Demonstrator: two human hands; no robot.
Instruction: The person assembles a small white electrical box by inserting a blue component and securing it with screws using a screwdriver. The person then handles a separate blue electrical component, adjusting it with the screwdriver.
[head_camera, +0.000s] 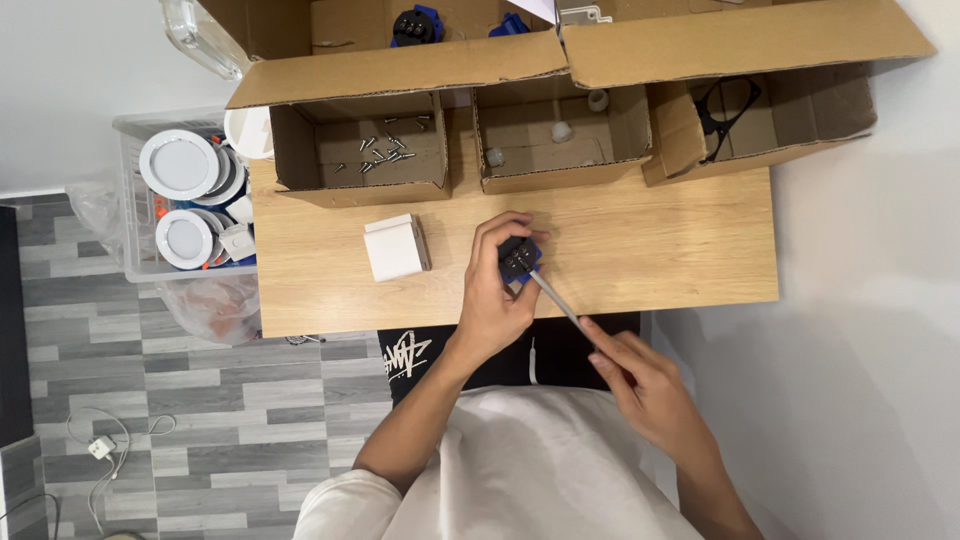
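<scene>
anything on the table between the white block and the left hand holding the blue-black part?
Nothing: head view shows only bare wooden tabletop between the white block and the left hand.

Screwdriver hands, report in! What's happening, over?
Left hand holds blue-black part. Right hand holds screwdriver, tip at part. Nothing in the way.

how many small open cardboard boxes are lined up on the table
3: left box holding screws, middle box holding small white parts, right box holding a black part, all along the table's far edge.
</scene>
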